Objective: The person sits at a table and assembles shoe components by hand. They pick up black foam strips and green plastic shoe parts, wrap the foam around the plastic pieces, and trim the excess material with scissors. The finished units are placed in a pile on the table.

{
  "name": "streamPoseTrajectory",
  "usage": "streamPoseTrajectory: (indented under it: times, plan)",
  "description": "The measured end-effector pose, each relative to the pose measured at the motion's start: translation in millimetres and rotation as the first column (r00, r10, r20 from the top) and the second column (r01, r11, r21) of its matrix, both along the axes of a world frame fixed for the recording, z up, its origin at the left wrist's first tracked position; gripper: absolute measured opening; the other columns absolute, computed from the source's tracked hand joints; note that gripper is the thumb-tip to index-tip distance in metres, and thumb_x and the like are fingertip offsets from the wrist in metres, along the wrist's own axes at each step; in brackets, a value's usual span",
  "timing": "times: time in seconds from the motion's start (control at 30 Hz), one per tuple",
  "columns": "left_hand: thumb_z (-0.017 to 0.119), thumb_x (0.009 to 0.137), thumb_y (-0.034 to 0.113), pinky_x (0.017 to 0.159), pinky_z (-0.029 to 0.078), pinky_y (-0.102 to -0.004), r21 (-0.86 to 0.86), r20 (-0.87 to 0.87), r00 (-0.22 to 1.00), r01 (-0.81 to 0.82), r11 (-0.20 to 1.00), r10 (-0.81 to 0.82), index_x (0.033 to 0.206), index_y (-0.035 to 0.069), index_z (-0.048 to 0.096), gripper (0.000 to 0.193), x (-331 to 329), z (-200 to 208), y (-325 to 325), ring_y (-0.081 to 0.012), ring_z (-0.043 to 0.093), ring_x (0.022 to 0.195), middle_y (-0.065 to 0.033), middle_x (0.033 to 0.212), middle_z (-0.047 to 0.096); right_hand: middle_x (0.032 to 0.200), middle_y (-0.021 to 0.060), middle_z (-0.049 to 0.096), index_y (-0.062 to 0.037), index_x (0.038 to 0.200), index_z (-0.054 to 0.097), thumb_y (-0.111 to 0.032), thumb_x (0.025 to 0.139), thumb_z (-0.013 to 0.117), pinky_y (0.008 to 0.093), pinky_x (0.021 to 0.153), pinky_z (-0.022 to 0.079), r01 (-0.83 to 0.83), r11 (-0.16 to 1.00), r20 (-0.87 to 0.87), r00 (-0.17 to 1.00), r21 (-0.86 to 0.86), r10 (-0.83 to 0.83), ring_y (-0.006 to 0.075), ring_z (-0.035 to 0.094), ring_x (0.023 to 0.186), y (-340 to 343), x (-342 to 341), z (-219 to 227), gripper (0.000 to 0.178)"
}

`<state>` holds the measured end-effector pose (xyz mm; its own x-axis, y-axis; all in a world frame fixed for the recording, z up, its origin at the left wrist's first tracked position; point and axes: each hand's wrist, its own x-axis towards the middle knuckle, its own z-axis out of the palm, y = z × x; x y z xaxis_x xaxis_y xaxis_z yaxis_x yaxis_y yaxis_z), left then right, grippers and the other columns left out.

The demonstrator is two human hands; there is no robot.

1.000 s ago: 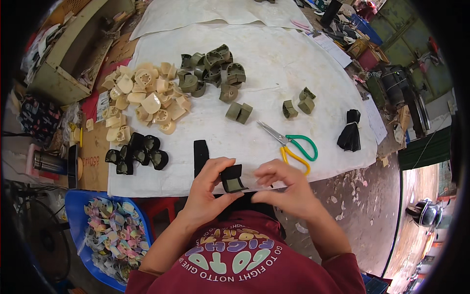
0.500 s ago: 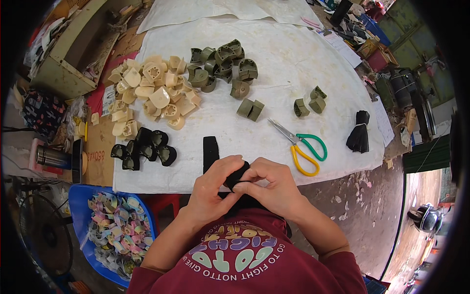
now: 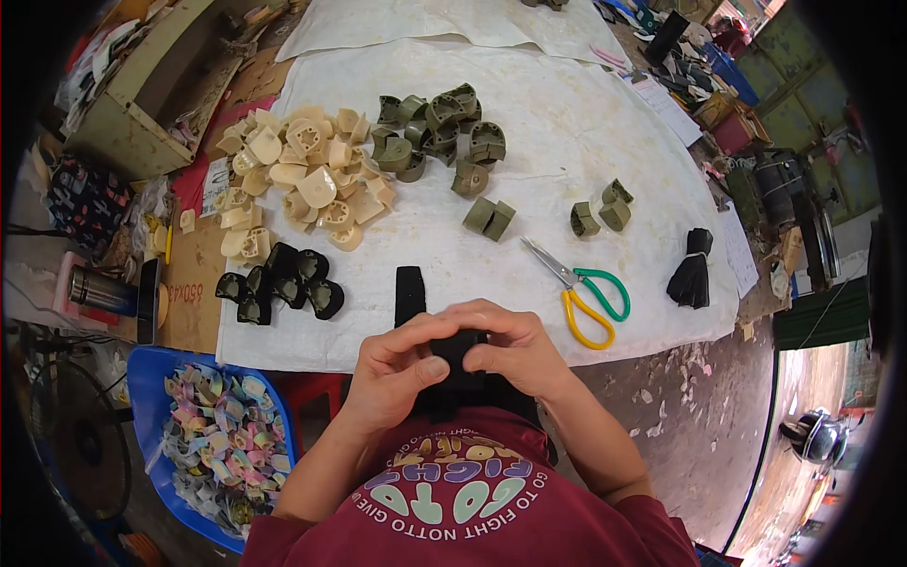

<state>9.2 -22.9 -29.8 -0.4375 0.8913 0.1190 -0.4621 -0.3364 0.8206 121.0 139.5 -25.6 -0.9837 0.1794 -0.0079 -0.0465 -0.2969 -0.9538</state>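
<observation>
At the table's near edge, my left hand (image 3: 397, 367) and my right hand (image 3: 515, 348) are closed around a small black shoe heel (image 3: 456, 350). Both thumbs press its near side, while the fingers curl over its far side and hide much of it. Just beyond my left hand, a black fabric strip (image 3: 410, 291) lies flat on the white sheet, its near end out of sight behind the fingers. A group of black-covered heels (image 3: 282, 283) sits to the left. Scissors (image 3: 573, 280) with one green and one yellow handle lie partly spread to the right.
Bare beige heels (image 3: 307, 180) are heaped at the left, with olive-green heels (image 3: 444, 128) beside them and a few olive pieces (image 3: 601, 210) further right. A tied bundle of black strips (image 3: 691, 272) lies near the right edge. Below left stands a blue basin (image 3: 146, 425) of colourful scraps.
My right fingers have gone from pinching the heel's side to curling over its far side. My left thumb has come round to its near face. The view has shifted slightly.
</observation>
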Motion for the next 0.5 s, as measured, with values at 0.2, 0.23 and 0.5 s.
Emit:
streamPoseTrajectory:
  times: [0.2, 0.23, 0.5]
  plan:
    - [0.061, 0.086, -0.003, 0.096, 0.041, -0.0302, 0.032, 0.101, 0.994, -0.04, 0.999, 0.037, 0.122, 0.002, 0.06, 0.036, 3, 0, 0, -0.0154, 0.053, 0.112, -0.0095, 0.123, 0.058, 0.117, 0.007, 0.061, -0.002, 0.116, 0.063, 0.0, 0.083, 0.066, 0.0247, 0.08, 0.051, 0.021, 0.998, 0.085, 0.996, -0.061, -0.016, 0.0122, 0.059, 0.101, -3, -2, 25, 0.033]
    - [0.06, 0.087, -0.003, 0.097, 0.041, -0.0305, 0.057, 0.046, 0.997, -0.058, 0.997, 0.055, 0.122, 0.002, 0.06, 0.036, 4, -1, 2, -0.0155, 0.053, 0.113, -0.0095, 0.123, 0.058, 0.117, 0.0075, 0.062, -0.0014, 0.115, 0.064, 0.001, 0.083, 0.065, 0.0251, 0.081, 0.051, 0.053, 0.998, 0.106, 0.993, 0.029, -0.056, 0.0127, 0.059, 0.102, -4, -3, 27, 0.032]
    - [0.049, 0.092, 0.0, 0.09, 0.041, -0.0262, -0.083, -0.515, 0.836, -0.27, 0.959, 0.191, 0.123, 0.001, 0.059, 0.032, -2, 5, 6, -0.0149, 0.051, 0.105, -0.0081, 0.124, 0.048, 0.112, 0.007, 0.062, -0.0022, 0.122, 0.06, -0.001, 0.083, 0.064, 0.0268, 0.084, 0.05, 0.099, 0.963, 0.143, 0.98, 0.249, -0.138, 0.0144, 0.06, 0.098, -5, -8, 25, 0.04]
